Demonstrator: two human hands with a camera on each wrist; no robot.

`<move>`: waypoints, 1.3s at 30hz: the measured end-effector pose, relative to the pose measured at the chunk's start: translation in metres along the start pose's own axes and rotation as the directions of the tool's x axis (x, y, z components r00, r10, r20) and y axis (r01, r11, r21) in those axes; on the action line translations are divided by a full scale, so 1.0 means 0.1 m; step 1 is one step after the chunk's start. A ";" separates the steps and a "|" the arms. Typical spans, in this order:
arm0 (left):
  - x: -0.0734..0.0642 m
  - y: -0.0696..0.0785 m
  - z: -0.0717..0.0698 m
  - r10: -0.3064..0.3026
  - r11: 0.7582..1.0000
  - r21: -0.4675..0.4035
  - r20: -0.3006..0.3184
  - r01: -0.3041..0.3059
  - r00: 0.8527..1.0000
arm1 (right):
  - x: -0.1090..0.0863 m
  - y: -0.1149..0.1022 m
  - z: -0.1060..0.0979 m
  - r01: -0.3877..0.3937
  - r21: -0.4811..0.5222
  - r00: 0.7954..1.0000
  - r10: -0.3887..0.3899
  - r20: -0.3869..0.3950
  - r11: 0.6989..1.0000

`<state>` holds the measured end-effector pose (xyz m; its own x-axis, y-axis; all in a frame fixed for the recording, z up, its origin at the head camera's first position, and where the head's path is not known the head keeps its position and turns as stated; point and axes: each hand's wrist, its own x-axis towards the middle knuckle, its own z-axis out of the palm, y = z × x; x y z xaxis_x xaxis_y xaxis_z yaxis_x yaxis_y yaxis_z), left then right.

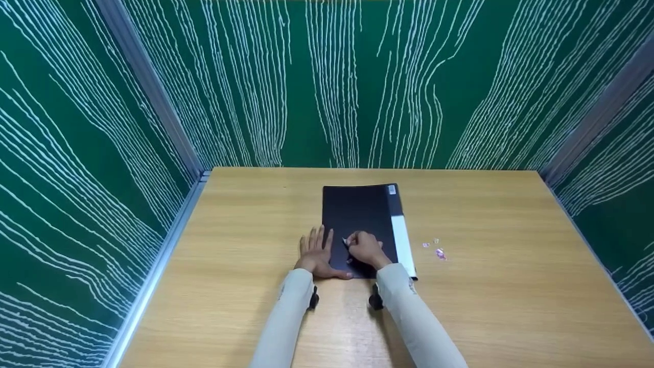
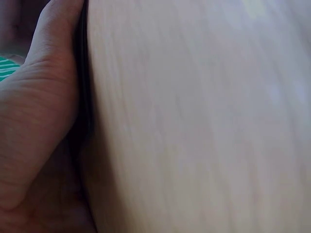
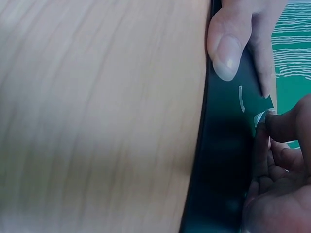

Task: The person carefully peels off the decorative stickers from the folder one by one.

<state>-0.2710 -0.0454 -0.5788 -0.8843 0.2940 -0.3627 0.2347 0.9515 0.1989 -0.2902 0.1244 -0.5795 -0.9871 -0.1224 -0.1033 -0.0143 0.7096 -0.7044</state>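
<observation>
A black folder (image 1: 355, 209) lies flat on the table, with a white strip (image 1: 402, 240) along its right side and a small label (image 1: 392, 189) at the top right corner. My left hand (image 1: 318, 258) rests on its lower left part, fingers spread and straight, thumb along the near edge. Over the folder's lower middle, my right hand (image 1: 367, 249) pinches a small, clear whitish piece (image 3: 262, 117) between thumb and finger, close to the cover. In the right wrist view a thin pale streak (image 3: 241, 99) shows on the cover beside the left thumb.
Several tiny pink and white scraps (image 1: 440, 254) lie on the wooden table (image 1: 245, 230) right of the folder. Green panels with white wavy lines (image 1: 296, 102) stand behind and at both sides, joined by grey metal posts (image 1: 153, 87).
</observation>
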 end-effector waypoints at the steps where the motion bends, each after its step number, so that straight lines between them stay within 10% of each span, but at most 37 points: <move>1: 0.00 0.00 0.00 0.000 1.000 0.001 0.000 0.000 1.000 | 0.00 0.00 0.00 -0.001 0.001 1.000 0.001 0.001 1.000; 39: -0.02 0.01 -0.01 -0.007 1.000 0.017 -0.017 0.008 1.000 | -0.05 0.22 -0.33 0.103 0.000 0.991 -0.103 -0.086 0.995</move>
<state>-0.2689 -0.0451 -0.5766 -0.8927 0.2855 -0.3488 0.2347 0.9551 0.1810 -0.2912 0.1639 -0.5715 -0.9904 -0.1351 0.0303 -0.1163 0.6933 -0.7112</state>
